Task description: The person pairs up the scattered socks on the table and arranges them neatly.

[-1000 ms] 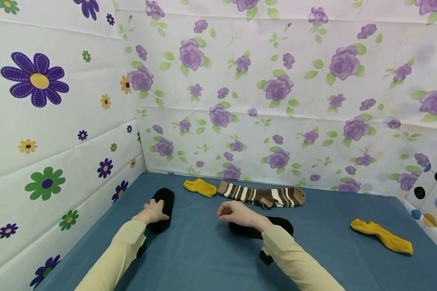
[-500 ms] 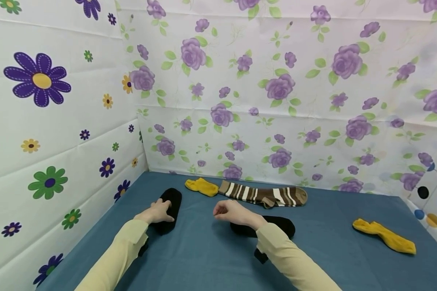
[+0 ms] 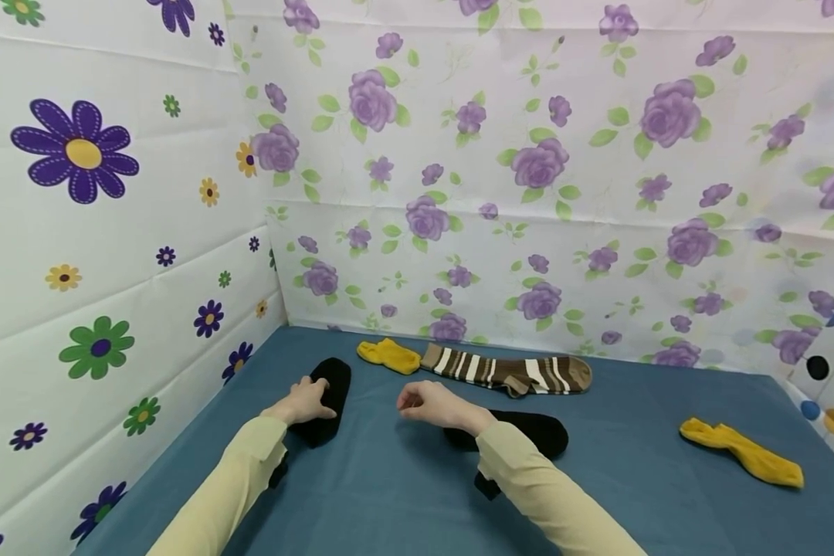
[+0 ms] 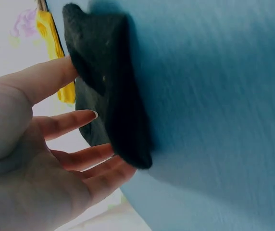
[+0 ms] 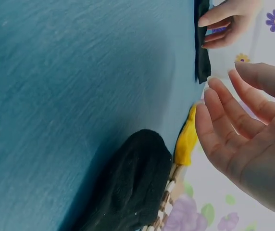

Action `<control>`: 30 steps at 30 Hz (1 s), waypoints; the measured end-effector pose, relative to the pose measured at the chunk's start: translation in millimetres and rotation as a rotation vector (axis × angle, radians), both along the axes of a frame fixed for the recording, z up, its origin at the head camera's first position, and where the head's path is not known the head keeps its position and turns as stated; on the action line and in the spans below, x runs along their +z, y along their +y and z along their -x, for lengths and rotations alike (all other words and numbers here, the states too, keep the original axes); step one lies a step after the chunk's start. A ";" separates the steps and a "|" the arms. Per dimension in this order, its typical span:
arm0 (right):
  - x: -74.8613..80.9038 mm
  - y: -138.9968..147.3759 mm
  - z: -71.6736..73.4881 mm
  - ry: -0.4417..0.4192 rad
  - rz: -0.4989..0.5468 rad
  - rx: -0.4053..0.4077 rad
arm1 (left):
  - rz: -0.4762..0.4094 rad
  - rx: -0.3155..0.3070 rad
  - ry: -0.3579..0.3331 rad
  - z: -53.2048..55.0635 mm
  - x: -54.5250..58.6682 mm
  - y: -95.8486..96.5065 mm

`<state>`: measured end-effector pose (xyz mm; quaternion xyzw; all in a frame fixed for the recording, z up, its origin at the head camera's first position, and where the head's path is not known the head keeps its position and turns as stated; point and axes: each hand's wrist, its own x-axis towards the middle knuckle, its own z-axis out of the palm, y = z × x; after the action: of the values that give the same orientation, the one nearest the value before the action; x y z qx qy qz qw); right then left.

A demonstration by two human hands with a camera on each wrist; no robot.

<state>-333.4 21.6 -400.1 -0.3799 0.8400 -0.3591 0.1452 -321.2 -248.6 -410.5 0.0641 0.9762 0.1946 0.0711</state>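
- Found toward right edge of blue tabletop (image 3: 403,502): bent yellow sock (image 3: 744,450), soft knit, lying flat.
- Found inward of that: crosswise black sock (image 3: 545,434), partly hidden behind right sleeve (image 3: 542,486); dull, fuzzy, rounded at one end, lint-specked.
- Held above tabletop: right hand (image 3: 438,405), with fingers loosely curved, gripping nothing. Judged as waiting.
- Resting toward left edge: left hand (image 3: 302,401), with relaxed, spread fingers touching lengthwise black sock (image 3: 337,386); no firm pinch visible. Step judged as settling this limp, folded knit. For any lift, need to close thumb and fingers on it.
- Laid along far edge: crumpled yellow sock (image 3: 389,355), beside long striped sock (image 3: 483,371) in brown, white, tan.
- Hung beyond: creased, rose-printed sheet (image 3: 479,255).
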 end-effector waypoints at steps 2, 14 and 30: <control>0.4 -2.1 -0.1 0.003 0.002 -0.005 | -0.001 -0.012 0.008 -0.5 -0.1 2.7; 0.5 -7.4 -2.6 0.006 -0.013 -0.023 | 0.018 -0.068 0.018 -3.3 -0.4 14.6; 2.0 -17.8 -6.4 0.013 -0.045 -0.016 | 0.063 -0.118 0.016 -9.4 -0.3 36.1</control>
<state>-327.0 3.8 -398.1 -0.3723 0.8517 -0.3387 0.1455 -311.9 -212.5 -410.8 0.1209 0.9769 0.1586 0.0769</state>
